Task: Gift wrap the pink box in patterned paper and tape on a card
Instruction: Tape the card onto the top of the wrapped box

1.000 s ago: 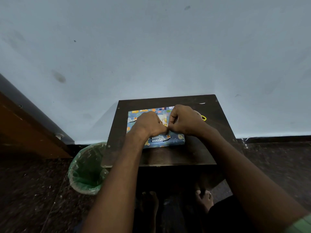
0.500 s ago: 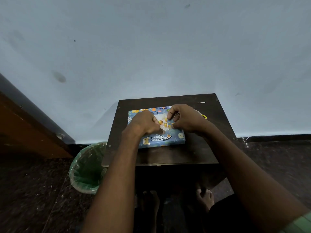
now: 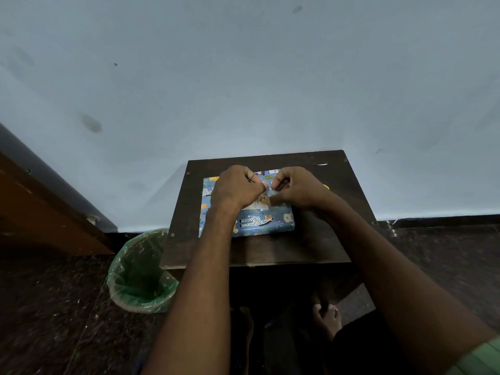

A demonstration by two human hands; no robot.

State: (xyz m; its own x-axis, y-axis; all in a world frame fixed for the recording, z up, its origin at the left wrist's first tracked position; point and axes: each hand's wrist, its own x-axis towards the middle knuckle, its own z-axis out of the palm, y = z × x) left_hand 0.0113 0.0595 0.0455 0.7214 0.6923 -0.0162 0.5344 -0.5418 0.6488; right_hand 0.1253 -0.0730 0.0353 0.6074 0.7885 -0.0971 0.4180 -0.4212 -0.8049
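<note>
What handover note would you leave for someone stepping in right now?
Left hand: fingers curled over the small pale card; its grip is hidden.
Right hand: fingers curled beside it, seemingly pinching clear tape; unclear.
Flat box wrapped in blue animal-print paper lies on the dark wooden table.
Done: wrapping.
Left: finish taping the card.

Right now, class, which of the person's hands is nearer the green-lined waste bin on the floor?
Left. The left hand is over the wrapped box's left half, on the side of the green-lined waste bin; the right hand is further right.
</note>
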